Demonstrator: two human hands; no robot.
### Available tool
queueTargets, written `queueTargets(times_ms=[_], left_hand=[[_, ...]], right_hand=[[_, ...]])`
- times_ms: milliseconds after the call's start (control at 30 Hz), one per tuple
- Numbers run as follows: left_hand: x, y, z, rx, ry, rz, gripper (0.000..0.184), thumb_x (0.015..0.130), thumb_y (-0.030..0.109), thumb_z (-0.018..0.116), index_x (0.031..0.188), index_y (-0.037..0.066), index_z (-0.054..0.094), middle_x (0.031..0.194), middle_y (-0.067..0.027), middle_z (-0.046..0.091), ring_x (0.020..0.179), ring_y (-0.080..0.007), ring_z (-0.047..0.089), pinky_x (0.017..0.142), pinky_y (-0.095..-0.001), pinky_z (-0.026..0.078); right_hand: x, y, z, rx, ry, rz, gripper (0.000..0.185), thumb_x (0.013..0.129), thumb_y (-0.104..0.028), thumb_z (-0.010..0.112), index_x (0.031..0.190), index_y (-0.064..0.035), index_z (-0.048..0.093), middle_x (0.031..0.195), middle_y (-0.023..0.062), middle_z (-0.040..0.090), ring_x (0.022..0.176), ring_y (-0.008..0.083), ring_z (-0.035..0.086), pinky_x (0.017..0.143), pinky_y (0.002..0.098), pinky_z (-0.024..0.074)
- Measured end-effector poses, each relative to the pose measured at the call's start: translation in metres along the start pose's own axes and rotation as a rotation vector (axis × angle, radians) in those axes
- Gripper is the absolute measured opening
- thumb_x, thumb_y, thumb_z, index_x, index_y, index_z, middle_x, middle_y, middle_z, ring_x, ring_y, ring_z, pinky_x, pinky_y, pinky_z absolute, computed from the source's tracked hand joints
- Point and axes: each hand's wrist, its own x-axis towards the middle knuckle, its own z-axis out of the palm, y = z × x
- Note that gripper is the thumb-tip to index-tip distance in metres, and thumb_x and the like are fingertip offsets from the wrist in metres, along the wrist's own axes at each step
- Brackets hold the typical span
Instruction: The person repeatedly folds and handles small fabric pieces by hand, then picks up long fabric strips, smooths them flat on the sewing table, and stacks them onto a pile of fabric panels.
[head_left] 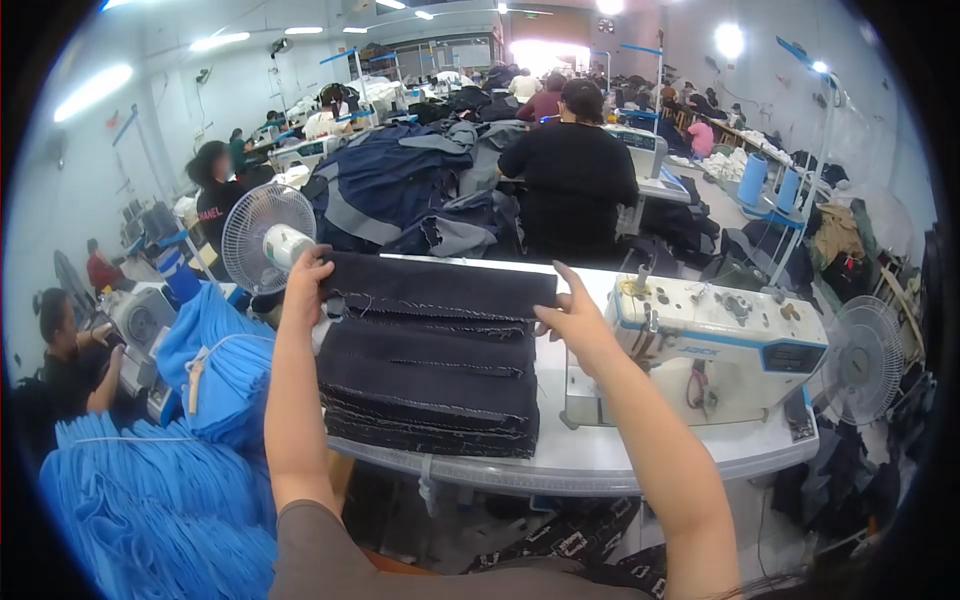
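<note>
A stack of dark fabric pieces (430,400) with frayed, stitched edges lies on the white sewing table (590,450). Across its far side, a folded dark piece (440,285) is stretched between both hands. My left hand (308,272) grips its left end, fingers closed around the corner. At the right end, my right hand (572,308) pinches the near corner between thumb and fingers, with the index finger raised. Right of the stack stands a white sewing machine (710,345), apart from the right hand's fingertips.
Bundles of blue fabric (150,500) are piled at the left. A white fan (268,238) stands beyond the left hand, another fan (865,360) at the right. Ahead, a person in black (570,180) sits beside a heap of dark garments (400,185).
</note>
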Motion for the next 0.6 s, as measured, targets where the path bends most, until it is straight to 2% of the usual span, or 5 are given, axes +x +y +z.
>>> queueTargets(times_ms=[233, 367, 500, 533, 600], left_hand=[[0.049, -0.088, -0.043, 0.467, 0.066, -0.145, 0.049, 0.073, -0.001, 0.063, 0.121, 0.002, 0.053, 0.089, -0.0067, 0.058, 0.08, -0.0185, 0.056, 0.065, -0.0298, 0.045], [0.052, -0.094, -0.05, 0.592, 0.053, -0.169, 0.05, 0.072, -0.002, 0.063, 0.121, 0.002, 0.054, 0.09, -0.0101, 0.061, 0.078, -0.0212, 0.06, 0.067, -0.0311, 0.048], [0.054, -0.08, -0.044, 1.213, 0.206, 0.163, 0.055, 0.07, 0.01, 0.064, 0.123, 0.002, 0.051, 0.114, -0.0226, 0.058, 0.104, -0.0354, 0.058, 0.089, -0.0391, 0.047], [0.043, -0.073, -0.04, 1.23, 0.202, 0.451, 0.057, 0.072, 0.011, 0.063, 0.126, 0.002, 0.049, 0.118, -0.0234, 0.056, 0.109, -0.0341, 0.056, 0.094, -0.0387, 0.044], [-0.001, -0.032, 0.008, 0.725, -0.007, 0.342, 0.05, 0.081, 0.012, 0.063, 0.128, 0.002, 0.049, 0.115, -0.0167, 0.058, 0.108, -0.0256, 0.056, 0.096, -0.0342, 0.042]], right_hand=[[0.012, 0.077, -0.006, -0.521, 0.165, -0.194, 0.072, 0.085, -0.014, 0.062, 0.145, -0.0078, 0.023, 0.113, 0.0211, 0.058, 0.087, 0.0229, 0.065, 0.077, 0.0331, 0.0507], [-0.099, 0.031, -0.032, -0.733, -0.079, -0.24, 0.054, 0.085, -0.018, 0.063, 0.135, -0.007, 0.044, 0.112, 0.0178, 0.057, 0.094, 0.0256, 0.062, 0.081, 0.0356, 0.049], [-0.217, 0.019, -0.08, -0.724, -0.224, 0.043, 0.037, 0.082, -0.018, 0.066, 0.116, -0.0051, 0.061, 0.1, 0.0123, 0.066, 0.095, 0.0239, 0.063, 0.083, 0.0343, 0.0486], [-0.246, 0.024, -0.094, -0.65, -0.159, 0.106, 0.035, 0.082, -0.018, 0.066, 0.114, -0.0049, 0.063, 0.1, 0.0124, 0.066, 0.095, 0.0245, 0.063, 0.083, 0.0342, 0.0485], [-0.305, 0.017, -0.108, -0.627, 0.067, 0.345, 0.034, 0.08, -0.019, 0.067, 0.11, -0.0044, 0.065, 0.102, 0.0126, 0.068, 0.095, 0.0253, 0.064, 0.085, 0.0345, 0.0483]])
